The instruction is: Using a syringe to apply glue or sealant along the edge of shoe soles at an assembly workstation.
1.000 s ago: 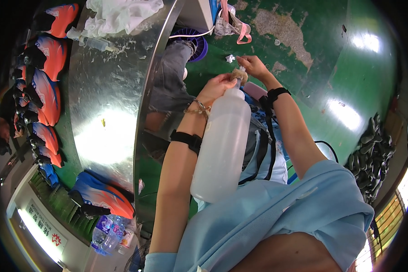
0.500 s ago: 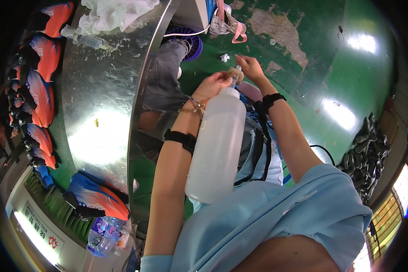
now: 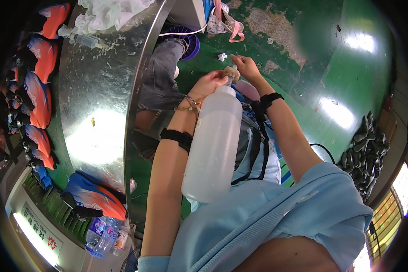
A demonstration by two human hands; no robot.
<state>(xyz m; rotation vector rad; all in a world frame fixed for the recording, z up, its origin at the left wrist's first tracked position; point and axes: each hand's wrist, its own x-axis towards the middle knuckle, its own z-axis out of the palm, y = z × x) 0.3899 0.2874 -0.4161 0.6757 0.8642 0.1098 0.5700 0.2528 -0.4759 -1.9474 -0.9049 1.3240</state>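
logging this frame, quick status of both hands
left hand: closed around the neck of the white plastic bottle
right hand: closed, pinching the brush tip at the bottle's top

We see a shiny metal table (image 3: 99, 136) curving along the left, with a heap of crumpled clear plastic (image 3: 106, 13) at its far end. Orange and blue shoes (image 3: 38, 90) line its outer edge, and another such shoe (image 3: 93, 199) lies at the near end. Small plastic water bottles (image 3: 102, 231) stand just below it. We note a pile of dark soles (image 3: 367, 154) on the green floor (image 3: 349, 68) to the right.
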